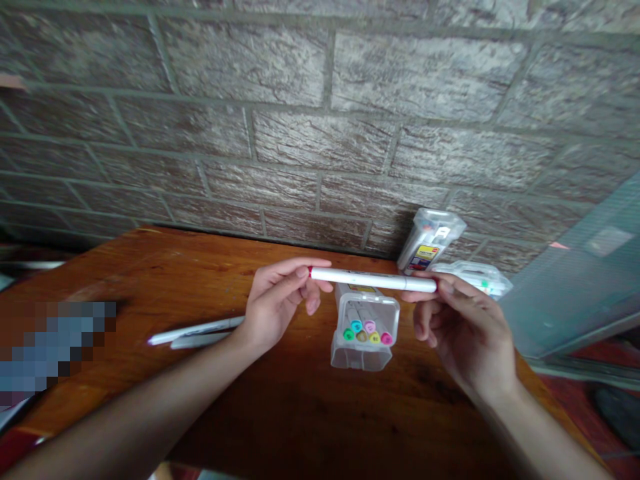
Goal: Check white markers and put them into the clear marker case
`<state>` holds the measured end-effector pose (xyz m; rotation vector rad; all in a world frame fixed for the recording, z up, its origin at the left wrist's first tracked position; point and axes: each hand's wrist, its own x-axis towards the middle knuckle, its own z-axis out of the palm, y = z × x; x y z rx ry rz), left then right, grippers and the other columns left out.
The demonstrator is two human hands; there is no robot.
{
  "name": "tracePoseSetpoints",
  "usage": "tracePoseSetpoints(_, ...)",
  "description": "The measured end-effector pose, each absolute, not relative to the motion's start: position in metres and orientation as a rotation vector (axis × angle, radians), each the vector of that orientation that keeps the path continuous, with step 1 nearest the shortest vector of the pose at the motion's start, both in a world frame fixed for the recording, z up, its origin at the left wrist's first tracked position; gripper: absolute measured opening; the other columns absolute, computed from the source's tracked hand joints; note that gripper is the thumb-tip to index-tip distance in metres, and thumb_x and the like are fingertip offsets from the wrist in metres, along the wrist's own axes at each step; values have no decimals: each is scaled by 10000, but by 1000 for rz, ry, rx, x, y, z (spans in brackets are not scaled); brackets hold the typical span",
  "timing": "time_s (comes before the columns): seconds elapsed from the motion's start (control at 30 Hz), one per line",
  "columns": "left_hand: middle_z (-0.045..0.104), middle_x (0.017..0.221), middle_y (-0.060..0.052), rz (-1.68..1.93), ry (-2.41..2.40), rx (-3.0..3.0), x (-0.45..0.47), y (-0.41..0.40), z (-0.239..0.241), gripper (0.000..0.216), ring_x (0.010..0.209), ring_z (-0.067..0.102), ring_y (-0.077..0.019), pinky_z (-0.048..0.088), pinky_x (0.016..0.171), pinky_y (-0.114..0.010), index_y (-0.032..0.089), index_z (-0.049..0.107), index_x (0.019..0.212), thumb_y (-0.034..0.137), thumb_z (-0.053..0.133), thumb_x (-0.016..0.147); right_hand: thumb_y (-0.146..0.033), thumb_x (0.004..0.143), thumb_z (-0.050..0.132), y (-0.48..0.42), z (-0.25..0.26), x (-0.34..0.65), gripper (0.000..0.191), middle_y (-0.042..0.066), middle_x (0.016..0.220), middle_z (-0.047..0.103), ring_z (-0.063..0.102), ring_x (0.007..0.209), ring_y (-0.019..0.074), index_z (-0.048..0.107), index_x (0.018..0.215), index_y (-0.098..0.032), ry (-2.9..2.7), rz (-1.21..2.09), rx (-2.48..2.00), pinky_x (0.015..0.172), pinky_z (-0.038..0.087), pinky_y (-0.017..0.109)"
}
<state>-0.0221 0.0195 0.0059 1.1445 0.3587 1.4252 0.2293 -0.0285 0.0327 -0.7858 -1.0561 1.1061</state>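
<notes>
A white marker (pixel 370 277) with red at its tips is held level in the air between my hands. My left hand (pixel 275 297) pinches its left end between thumb and finger. At the other end, my right hand (pixel 465 327) grips the tip the same way. Below and behind the marker, a clear plastic case (pixel 340 358) lies on its side with its open mouth toward me. Inside it are several markers (pixel 369 327) with coloured ends: green, blue, purple, tan, yellow and pink. To the left, white markers (pixel 195 330) lie on the table, partly behind my left wrist.
The wooden table (pixel 125 280) stands against a brick wall (pixel 290 133). At its back right, a second clear marker case (pixel 430 243) stands upright, and another clear case (pixel 480 277) lies beside it. A translucent panel (pixel 580 280) rises at the right edge. A pixelated patch covers the left side.
</notes>
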Motion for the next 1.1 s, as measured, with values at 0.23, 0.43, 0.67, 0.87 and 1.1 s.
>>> tracePoseSetpoints(0.23,822,800,-110,1452,389,1165,-20,19,6,241,518,599,-115,467,498,-237,151,870,1060,326,808,906,-361,901,801,-30,31,227,169,97,842,858,619,409,128,839,936,-200,-1083,1044,-784,323,423,194)
tracePoseSetpoints(0.43,805,784,-78,1512,475,1266,-20,21,2,213,518,587,-108,460,501,-239,190,863,1077,329,809,925,-384,926,795,-28,31,224,222,99,845,853,612,401,125,781,815,-193,-1136,963,-802,335,415,206)
tracePoseSetpoints(0.67,714,680,-13,1517,526,1356,-19,22,-1,153,487,551,-85,431,476,-216,187,845,1010,292,843,899,-357,878,869,-28,27,226,165,22,660,765,626,413,118,833,951,-214,-1157,899,-818,348,444,181)
tracePoseSetpoints(0.87,629,556,25,1490,656,1514,-18,18,4,191,472,529,-86,393,463,-197,160,830,1038,303,825,912,-304,874,878,-26,22,229,187,9,619,736,613,427,109,857,1037,-215,-1220,838,-861,360,443,179)
tracePoseSetpoints(1.1,655,586,20,1516,730,1618,-16,16,9,152,475,526,-87,365,440,-203,161,799,898,300,854,867,-285,867,887,-27,21,226,151,0,559,719,609,418,120,815,974,-207,-1294,787,-893,369,457,189)
